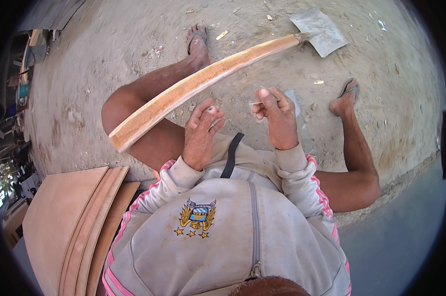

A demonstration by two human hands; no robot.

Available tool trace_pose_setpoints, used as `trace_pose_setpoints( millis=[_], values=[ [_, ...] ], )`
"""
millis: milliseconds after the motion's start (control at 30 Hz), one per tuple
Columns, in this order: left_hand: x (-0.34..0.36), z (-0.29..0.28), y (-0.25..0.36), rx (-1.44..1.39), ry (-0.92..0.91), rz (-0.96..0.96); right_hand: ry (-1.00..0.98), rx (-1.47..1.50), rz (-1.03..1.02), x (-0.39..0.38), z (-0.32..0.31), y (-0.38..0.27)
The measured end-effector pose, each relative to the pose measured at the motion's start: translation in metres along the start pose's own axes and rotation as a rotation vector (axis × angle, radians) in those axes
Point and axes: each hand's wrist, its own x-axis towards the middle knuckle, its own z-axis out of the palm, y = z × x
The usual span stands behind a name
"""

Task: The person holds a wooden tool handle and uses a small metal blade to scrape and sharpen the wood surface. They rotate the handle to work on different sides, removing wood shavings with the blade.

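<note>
A long, pale wooden handle lies slanting across my left leg, its thick near end by the knee. Its far end meets a flat grey metal shovel blade on the ground. My left hand is just below the handle, apart from it, with fingers half curled and spread and nothing visible in them. Over to the right, my right hand pinches a small thin shard, perhaps glass, between thumb and fingers. Much of the shard is hidden by the fingers.
Sandy ground with small scraps surrounds my legs. A clear, glass-like sheet piece lies beyond my right hand. Stacked plywood sheets lean at the lower left. Cluttered items line the far left edge, and a smooth grey surface is at the lower right.
</note>
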Motion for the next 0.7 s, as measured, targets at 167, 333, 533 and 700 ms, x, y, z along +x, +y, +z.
trace_pose_setpoints(
  millis=[167, 333, 533, 700],
  values=[
    [0.008, -0.018, 0.024, -0.130, 0.099, 0.394, -0.004, 0.057, 0.062, 0.030, -0.008, 0.006],
    [0.002, -0.002, 0.051, 0.239, -0.005, 0.795, 0.147, -0.442, -0.326, 0.038, -0.002, -0.005],
    [-0.018, 0.030, 0.104, 0.774, -0.199, 1.051, 0.229, -0.522, -0.689, 0.022, 0.010, -0.056],
    [-0.010, 0.052, 0.109, 0.609, -0.317, 1.289, 0.290, -0.766, -0.832, 0.002, 0.019, -0.082]
  ],
)
